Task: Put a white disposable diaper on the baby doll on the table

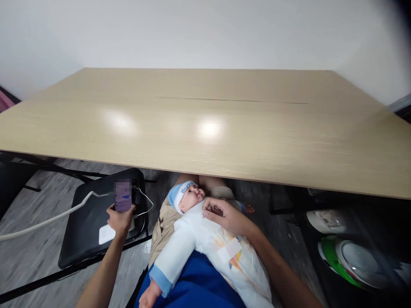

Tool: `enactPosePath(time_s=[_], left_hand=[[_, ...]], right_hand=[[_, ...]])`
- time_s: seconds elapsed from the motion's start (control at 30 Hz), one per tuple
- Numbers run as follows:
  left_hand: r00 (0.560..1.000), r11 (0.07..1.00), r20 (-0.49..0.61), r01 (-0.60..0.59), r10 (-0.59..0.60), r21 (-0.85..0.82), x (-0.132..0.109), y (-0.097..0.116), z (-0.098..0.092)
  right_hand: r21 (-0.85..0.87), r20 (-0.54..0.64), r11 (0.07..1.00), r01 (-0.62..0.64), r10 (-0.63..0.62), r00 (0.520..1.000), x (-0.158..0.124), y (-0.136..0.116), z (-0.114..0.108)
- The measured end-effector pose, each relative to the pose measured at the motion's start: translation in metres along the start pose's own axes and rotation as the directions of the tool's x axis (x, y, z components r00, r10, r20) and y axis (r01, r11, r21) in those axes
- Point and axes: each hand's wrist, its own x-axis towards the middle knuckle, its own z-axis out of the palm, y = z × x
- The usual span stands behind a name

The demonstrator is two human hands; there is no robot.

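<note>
A baby doll (189, 239) in a white top with blue cuffs lies on my lap, its head to the upper left. It wears a blue and white cap (178, 197) and a patterned diaper (239, 252). My right hand (224, 214) rests on the doll's chest with its fingers curled; whether they pinch the cloth is hidden. Off to the left, my left hand (120, 219) holds a phone (123, 197) upright, its screen lit, above a black stool seat (86, 218).
A wide wooden table (180, 141) spans the view in front of me. On the stool lie a white block (106, 235) and a thin cable; a thicker white cable (48, 226) runs in from the left. A green-rimmed round object (337, 261) sits at the lower right.
</note>
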Motion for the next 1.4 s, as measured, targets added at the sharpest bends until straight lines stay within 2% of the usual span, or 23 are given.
enactPosePath(time_s=[1.4], left_hand=[[0.999,0.998,0.051,-0.012,0.01,0.056,-0.0044,0.0084,-0.0048]], right_hand=[[0.027,-0.004,1.0,0.006,-0.006,1.0,-0.0001,-0.0044,0.0012]])
